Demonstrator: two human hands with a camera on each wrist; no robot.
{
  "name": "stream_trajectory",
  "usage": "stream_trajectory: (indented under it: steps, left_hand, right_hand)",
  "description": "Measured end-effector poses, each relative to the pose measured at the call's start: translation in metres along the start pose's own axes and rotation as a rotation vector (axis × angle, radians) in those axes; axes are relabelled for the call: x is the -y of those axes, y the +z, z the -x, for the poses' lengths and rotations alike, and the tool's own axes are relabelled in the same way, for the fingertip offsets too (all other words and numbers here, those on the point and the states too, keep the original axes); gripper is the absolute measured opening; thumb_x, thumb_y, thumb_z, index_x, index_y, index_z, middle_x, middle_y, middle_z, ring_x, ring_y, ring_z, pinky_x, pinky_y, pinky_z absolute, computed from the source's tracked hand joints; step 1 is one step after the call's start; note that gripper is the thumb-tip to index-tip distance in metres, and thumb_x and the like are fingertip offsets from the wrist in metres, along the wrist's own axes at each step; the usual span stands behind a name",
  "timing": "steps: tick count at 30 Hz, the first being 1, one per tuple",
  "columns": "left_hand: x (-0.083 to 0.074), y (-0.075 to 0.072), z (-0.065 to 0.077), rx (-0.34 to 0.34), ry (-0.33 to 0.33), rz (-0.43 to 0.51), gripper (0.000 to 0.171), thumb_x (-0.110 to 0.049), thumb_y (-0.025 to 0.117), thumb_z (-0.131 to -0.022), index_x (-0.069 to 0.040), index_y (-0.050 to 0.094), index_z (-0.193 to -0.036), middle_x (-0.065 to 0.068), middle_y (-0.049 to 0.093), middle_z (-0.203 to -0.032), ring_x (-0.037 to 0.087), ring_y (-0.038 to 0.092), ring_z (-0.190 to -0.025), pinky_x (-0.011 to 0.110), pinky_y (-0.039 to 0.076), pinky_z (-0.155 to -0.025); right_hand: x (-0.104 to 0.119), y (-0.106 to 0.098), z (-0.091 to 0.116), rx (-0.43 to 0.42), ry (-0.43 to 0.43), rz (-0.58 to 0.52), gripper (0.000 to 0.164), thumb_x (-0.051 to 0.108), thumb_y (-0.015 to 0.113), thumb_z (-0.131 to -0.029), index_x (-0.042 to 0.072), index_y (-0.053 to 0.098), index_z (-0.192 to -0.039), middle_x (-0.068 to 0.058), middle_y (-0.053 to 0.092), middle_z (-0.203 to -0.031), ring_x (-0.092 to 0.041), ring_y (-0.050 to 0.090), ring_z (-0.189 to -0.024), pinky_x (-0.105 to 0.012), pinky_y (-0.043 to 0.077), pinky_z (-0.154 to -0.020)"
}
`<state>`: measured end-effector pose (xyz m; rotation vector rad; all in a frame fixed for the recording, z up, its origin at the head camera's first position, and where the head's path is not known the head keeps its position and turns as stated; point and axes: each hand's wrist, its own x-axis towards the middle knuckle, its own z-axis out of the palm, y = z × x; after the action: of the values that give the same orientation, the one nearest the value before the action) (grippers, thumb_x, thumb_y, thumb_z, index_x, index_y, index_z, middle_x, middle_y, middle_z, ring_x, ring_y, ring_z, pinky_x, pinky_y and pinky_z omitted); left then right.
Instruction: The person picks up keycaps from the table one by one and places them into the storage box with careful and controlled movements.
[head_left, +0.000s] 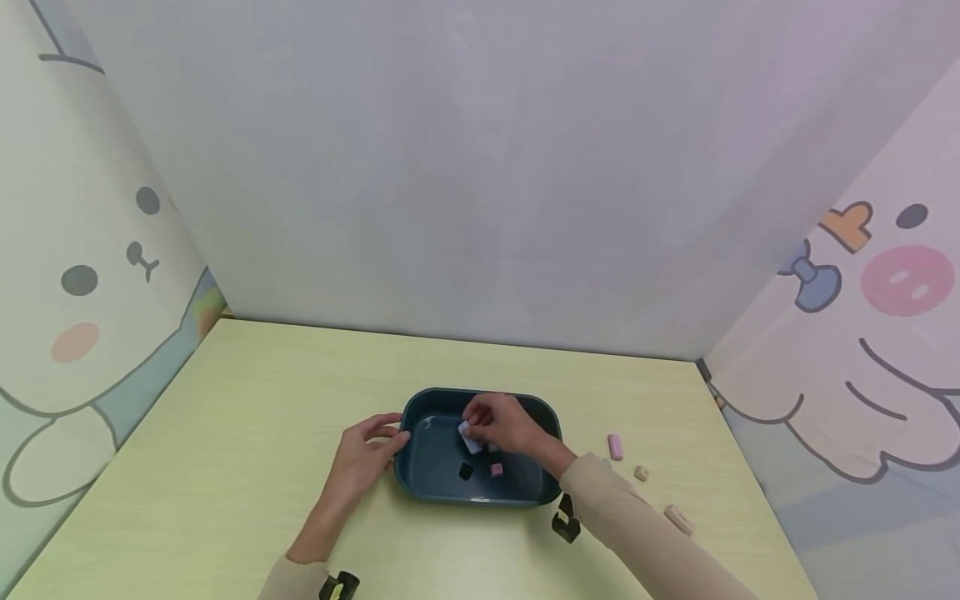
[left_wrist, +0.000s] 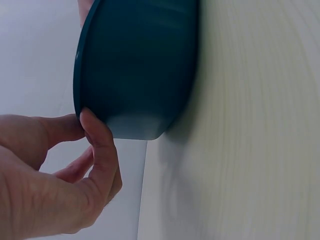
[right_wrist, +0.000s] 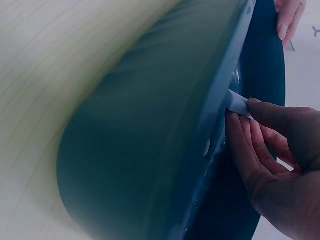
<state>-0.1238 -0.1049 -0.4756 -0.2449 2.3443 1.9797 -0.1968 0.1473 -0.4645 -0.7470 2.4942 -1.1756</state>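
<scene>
A dark teal tray (head_left: 480, 502) sits on the table, and my left hand (head_left: 360, 458) holds its left end. In the left wrist view, the thumb and a finger of the left hand (left_wrist: 60, 185) pinch the tray's rim. Over the inside of the tray, my right hand (head_left: 506, 423) pinches a small whitish flat block (head_left: 470, 439). The right wrist view has this block (right_wrist: 239, 104) between thumb and fingertips, its lower part hidden by the tray wall. A black cube (head_left: 466, 472) and a pink cube (head_left: 497, 470) lie on the tray floor. Another pale piece is partly covered by the right hand.
Right of the tray, on the pale yellow table (head_left: 300, 375), lie a pink block (head_left: 615, 447), a small beige cube (head_left: 641, 472) and a longer beige block (head_left: 679, 520), close to the right forearm. Light wall panels (head_left: 465, 183) stand behind and at both sides.
</scene>
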Motion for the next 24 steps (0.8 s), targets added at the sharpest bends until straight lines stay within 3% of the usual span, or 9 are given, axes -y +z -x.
stream_trajectory:
  steps: [24]
  left_hand:
    - [0.0005,0.0009,0.0005,0.000,0.000,0.001,0.036,-0.008,0.074,-0.095,0.001,0.067,-0.128,0.012,0.068,-0.100,0.026,0.070,-0.078,0.031,0.056,-0.062]
  right_hand:
    - [0.0017,0.0095,-0.0002,0.022,0.027,0.031,0.011,0.002,0.071,-0.095,-0.002,0.068,-0.105,-0.005,0.068,-0.091,-0.012,0.063,-0.075,-0.023,0.053,-0.064]
